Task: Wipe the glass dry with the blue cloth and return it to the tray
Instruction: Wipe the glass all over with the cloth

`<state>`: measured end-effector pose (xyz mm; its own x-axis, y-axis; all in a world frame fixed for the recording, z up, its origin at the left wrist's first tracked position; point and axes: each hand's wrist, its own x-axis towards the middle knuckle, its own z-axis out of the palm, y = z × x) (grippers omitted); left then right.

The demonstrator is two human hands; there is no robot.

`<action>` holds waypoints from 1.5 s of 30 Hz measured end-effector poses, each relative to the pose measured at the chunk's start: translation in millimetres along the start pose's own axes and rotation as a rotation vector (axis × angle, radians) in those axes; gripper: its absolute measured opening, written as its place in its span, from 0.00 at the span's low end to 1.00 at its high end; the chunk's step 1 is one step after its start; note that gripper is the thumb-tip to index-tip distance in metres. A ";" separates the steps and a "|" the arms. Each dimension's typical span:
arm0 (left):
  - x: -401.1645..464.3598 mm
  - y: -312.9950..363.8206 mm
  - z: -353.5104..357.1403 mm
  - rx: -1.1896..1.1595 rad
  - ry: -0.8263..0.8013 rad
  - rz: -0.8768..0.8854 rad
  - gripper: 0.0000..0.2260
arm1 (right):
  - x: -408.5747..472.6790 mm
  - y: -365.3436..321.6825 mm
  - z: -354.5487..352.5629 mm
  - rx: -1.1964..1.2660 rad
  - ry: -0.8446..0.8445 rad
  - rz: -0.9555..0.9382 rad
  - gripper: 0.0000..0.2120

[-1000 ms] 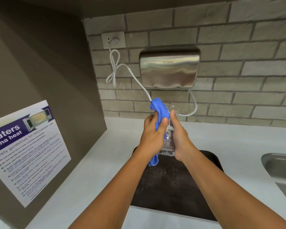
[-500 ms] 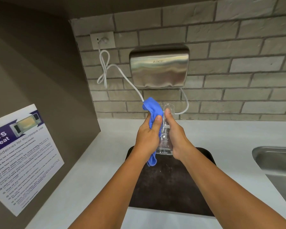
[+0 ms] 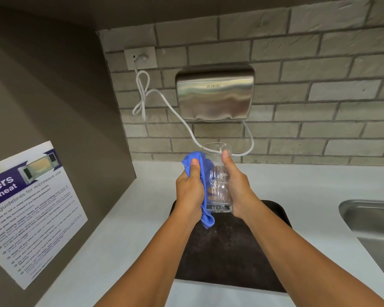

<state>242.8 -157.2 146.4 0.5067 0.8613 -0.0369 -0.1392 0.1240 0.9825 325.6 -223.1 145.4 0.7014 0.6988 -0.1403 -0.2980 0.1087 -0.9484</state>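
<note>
Held upright above the dark tray (image 3: 264, 262), the glass (image 3: 218, 185) is clasped by the right hand (image 3: 237, 187) while the left hand (image 3: 190, 191), clenched on the blue cloth (image 3: 205, 173), presses its left side.

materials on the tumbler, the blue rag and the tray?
Glass: clear and glossy, brick and fingers show through it; looks like glass, though clear plastic isn't ruled out.
Blue cloth: soft matte fabric, bunching in folds in the left hand; probably microfibre.
Tray: dark matte speckled surface, rounded corners; likely plastic.
</note>
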 end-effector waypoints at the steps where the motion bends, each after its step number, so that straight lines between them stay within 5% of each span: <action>1: -2.6 -0.4 0.7 -0.024 0.015 0.024 0.19 | 0.6 -1.0 0.0 -0.029 0.049 -0.025 0.41; 7: -16.2 2.1 2.5 0.099 -0.034 0.303 0.17 | -4.3 -4.4 10.3 -0.161 0.035 -0.149 0.22; 13: -24.5 14.8 6.9 0.534 -0.132 0.521 0.18 | -12.6 -1.5 14.1 -0.103 -0.021 -0.146 0.29; 16: -19.4 20.3 3.0 0.474 -0.072 0.477 0.12 | -12.1 -0.9 10.4 -0.033 -0.029 -0.119 0.28; 26: -12.0 24.5 -5.9 0.203 -0.001 0.087 0.23 | -11.7 3.2 5.9 0.015 -0.042 -0.059 0.32; 30: -20.6 24.9 -2.9 0.190 0.032 0.283 0.16 | -10.1 -2.0 11.2 -0.052 0.020 -0.063 0.34; 36: -30.1 27.3 6.2 0.655 -0.104 0.538 0.23 | -10.8 -5.9 19.6 -0.116 0.005 -0.125 0.27; 40: -21.7 34.0 4.3 0.545 -0.050 0.458 0.16 | -14.0 -8.3 16.6 -0.035 -0.052 -0.121 0.28; 45: -9.7 31.6 -3.6 0.300 0.018 0.188 0.23 | -18.1 -4.9 9.8 -0.003 -0.104 -0.074 0.34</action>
<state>230.5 -159.9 177.1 0.4809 0.8640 0.1495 0.0289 -0.1860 0.9821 308.0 -229.3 155.4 0.6506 0.7584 -0.0401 -0.2462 0.1606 -0.9558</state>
